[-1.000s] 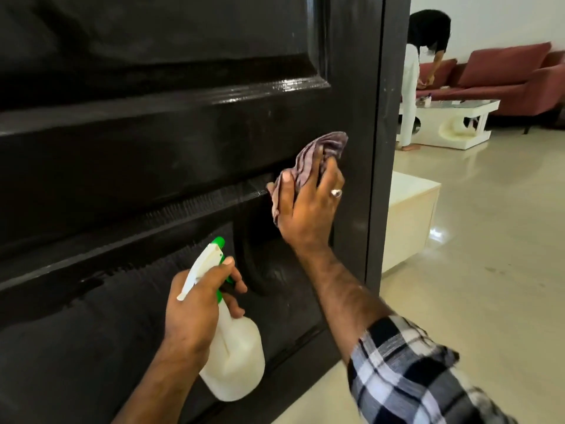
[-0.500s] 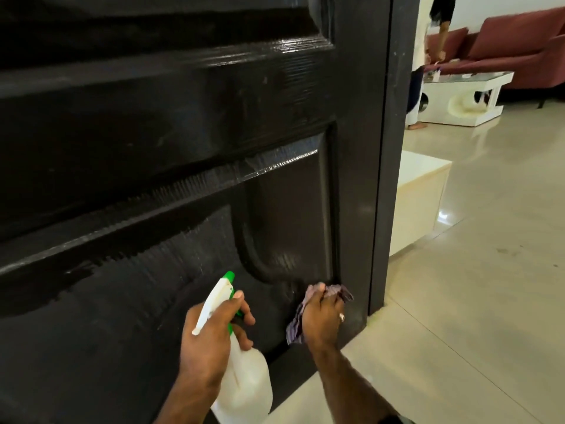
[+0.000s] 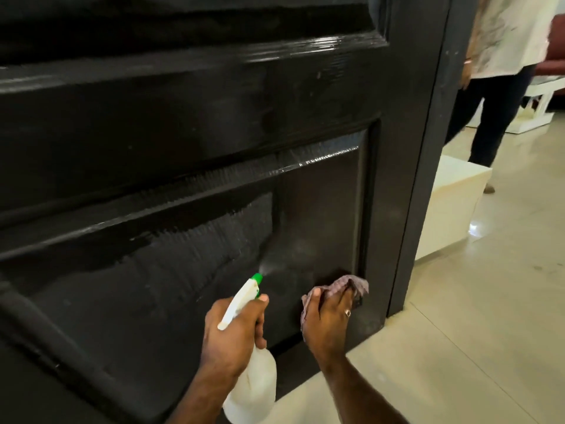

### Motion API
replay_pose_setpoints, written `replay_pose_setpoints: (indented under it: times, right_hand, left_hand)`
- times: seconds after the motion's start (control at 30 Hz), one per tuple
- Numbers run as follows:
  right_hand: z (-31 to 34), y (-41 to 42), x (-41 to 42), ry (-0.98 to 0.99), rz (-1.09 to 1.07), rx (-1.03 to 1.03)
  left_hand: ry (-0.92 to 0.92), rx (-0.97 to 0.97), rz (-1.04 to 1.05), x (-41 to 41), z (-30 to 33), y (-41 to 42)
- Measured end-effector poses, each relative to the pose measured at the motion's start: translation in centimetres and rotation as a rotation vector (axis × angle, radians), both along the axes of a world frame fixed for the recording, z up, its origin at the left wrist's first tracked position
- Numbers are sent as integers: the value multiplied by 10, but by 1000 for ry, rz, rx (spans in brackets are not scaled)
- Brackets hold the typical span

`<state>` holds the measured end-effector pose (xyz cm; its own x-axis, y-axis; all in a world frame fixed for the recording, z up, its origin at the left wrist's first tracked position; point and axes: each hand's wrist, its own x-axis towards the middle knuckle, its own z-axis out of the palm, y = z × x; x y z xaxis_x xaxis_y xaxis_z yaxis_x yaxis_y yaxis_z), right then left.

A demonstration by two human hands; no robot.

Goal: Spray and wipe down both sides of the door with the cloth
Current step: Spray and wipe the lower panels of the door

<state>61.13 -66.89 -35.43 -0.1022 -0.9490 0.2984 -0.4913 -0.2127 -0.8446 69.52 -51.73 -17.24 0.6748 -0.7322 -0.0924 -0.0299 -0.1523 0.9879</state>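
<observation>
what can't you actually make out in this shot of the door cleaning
- Far side of the door: head view shows one face only.
- Spray bottle trigger: covered by the left hand.
- Cloth: mostly under the right hand.
- Passer-by: cut off by the top edge and the door.

Beyond the dark panel's edge, at right: glossy cream tiled floor [image 3: 477,316], faint grout lines, one bright glint of reflected light. Low white box-like block [image 3: 449,206] standing on those tiles. Just behind it, a second person [image 3: 501,87] in a pale stained top and dark trousers, one foot on the tiles, head out of view. Farther back, a white low table [image 3: 541,105], partly hidden. Dark red sofa [image 3: 555,50] at the far right edge.
</observation>
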Motion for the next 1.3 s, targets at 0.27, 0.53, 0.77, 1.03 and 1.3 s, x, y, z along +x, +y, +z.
replay_pose_setpoints:
  times: [0.27,0.53,0.77,1.03,1.3]
  right_hand:
    - [210,1,44,118,38,-793]
    - [61,-8,-9,566,310,-1088]
    - [205,7,57,37,-54,-693]
    - [79,44,53,660,504,-1325]
    - [216,57,88,226,103,-886]
  left_hand:
    - [11,-217,14,16,50,29]
    - [37,-204,56,41,51,71]
    - [55,-235,121,53,60,95]
    - [74,-276,201,57,69,126]
    - [51,-254,222,70,76,155]
